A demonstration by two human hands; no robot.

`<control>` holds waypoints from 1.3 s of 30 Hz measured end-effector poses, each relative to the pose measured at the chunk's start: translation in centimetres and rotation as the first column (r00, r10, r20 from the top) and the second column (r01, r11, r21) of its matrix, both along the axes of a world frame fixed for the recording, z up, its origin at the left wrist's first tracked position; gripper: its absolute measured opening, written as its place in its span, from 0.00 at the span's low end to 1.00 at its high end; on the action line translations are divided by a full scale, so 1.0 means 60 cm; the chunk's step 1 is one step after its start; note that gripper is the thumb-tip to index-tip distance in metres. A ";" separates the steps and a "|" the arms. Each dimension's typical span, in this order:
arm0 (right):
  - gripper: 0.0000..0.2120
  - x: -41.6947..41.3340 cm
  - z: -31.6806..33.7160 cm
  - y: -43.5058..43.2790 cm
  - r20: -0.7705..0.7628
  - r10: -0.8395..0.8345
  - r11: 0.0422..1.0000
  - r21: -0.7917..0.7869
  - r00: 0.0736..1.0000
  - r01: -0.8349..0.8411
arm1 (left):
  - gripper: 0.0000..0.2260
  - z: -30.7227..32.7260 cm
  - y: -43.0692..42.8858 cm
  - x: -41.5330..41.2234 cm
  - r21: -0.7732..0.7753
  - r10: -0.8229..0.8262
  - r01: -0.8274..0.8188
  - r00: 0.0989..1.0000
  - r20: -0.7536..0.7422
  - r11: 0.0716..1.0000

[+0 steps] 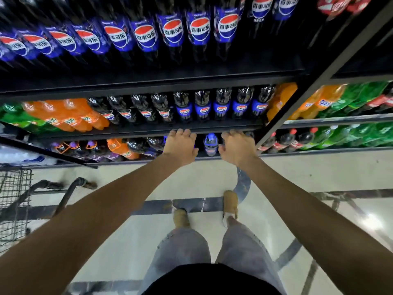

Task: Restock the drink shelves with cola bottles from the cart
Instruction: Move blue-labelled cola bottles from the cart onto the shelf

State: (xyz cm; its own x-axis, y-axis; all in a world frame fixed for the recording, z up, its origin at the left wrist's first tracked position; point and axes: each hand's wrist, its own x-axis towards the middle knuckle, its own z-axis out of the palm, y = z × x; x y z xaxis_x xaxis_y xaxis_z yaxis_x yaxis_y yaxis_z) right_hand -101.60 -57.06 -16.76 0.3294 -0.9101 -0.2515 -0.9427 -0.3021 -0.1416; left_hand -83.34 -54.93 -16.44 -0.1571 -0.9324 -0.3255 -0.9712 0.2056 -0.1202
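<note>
Both my arms reach down to the low shelf [212, 156] of the drink rack. My left hand [180, 145] and my right hand [238, 148] are seen from the back, fingers curled down over cola bottles in the front row. Those bottles are almost wholly hidden under the hands. Only a blue sliver shows at the left hand's edge. Between the hands stands a dark cola bottle [211, 143] with a blue cap and label. The wire cart [12, 205] is at the left edge, its handle [70, 188] toward me. I cannot see what it holds.
A row of blue-label cola bottles [202, 107] fills the shelf above, with orange soda [70, 116] to its left. Larger cola bottles [174, 30] line the top shelf. A black upright post [297, 96] divides off a right bay of red-cap cola [287, 141] and green bottles. My feet stand on a pale tiled floor.
</note>
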 end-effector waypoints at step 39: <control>0.18 0.252 -0.866 -0.179 0.002 0.270 0.859 -0.452 0.963 -0.240 | 0.14 -0.886 -0.086 0.241 -0.639 0.088 -0.159 0.986 -0.142 0.752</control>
